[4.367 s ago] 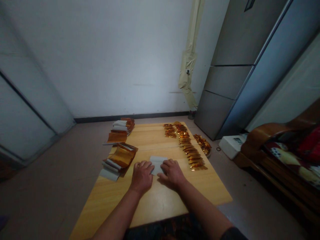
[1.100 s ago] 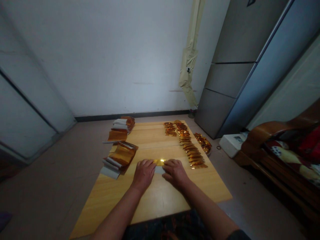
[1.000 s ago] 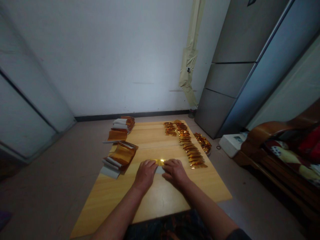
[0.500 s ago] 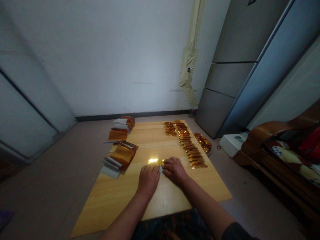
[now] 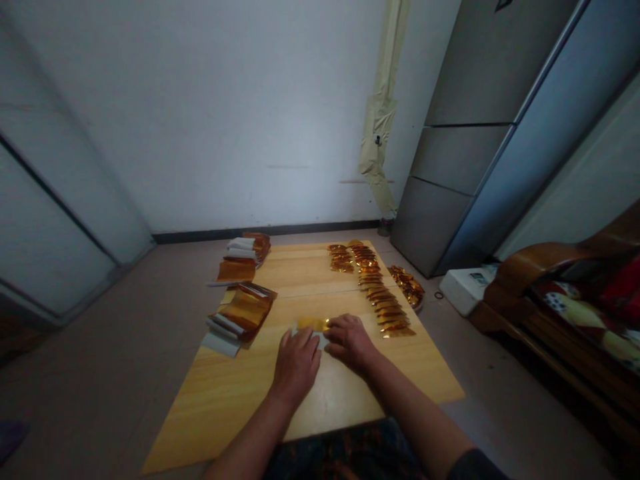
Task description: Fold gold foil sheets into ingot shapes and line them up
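A small sheet of gold foil paper [image 5: 311, 325] lies on the wooden board in front of me, its shiny gold side along the far edge and a pale grey-white part nearer me. My left hand [image 5: 299, 357] presses its left side, fingertips holding it against the board. At the right end, my right hand [image 5: 350, 341] pinches the sheet between thumb and fingers. Parts of the paper are hidden under both hands. Left of it lies a stack of gold foil sheets [image 5: 247, 308] with pale backs showing. On the right runs a long row of folded gold pieces [image 5: 383, 297].
Another stack of foil sheets [image 5: 237, 269] sits at the board's far left corner. A shorter row of folded pieces [image 5: 341, 259] lies at the back. A round container of gold pieces [image 5: 407, 285] stands beyond the right edge, near a white box [image 5: 463, 291] and a refrigerator [image 5: 450, 153].
My left hand has shifted slightly left and more of the paper's pale part shows between the hands. The bright glare on the foil has faded. My right hand stays nearly in place.
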### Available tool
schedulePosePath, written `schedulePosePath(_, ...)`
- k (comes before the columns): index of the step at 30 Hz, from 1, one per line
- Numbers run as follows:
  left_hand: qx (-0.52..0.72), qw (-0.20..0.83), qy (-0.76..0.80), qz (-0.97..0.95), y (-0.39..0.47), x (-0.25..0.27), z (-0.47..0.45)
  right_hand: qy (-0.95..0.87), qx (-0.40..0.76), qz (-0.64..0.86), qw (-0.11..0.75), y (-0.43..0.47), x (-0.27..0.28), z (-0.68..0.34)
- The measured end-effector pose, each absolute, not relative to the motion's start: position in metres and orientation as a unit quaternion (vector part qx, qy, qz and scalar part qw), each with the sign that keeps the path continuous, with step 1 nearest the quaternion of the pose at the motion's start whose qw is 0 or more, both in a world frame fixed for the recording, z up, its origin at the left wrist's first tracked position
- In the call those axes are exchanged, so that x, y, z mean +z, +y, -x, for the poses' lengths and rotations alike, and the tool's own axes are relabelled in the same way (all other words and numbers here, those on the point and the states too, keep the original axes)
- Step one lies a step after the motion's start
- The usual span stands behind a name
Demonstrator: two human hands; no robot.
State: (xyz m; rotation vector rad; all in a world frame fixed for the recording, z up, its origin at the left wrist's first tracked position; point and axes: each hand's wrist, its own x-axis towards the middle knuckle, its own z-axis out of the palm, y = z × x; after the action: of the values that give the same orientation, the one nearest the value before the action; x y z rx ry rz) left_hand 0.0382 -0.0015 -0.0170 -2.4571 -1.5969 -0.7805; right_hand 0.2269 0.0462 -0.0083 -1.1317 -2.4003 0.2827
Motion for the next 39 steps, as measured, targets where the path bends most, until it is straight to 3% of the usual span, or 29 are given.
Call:
schedulePosePath(13, -0.248, 0.059, -0.521, 0.815, 0.003, -0.030, -0.031, -0.873, 0.097, 0.426, 0.217, 0.046, -0.001, -0.217)
schedulePosePath(24, -0.220, 0.046, -0.520, 0.824, 0.016, -0.019, -0.031, -0.863, 0.006, 0.478, 0.164, 0.060, -0.006, -0.190)
schedulePosePath(39, -0.232, 0.035, -0.536, 0.811, 0.013, -0.021, -0.027, -0.877, 0.030, 0.467, 0.105, 0.064, 0.003, -0.182)
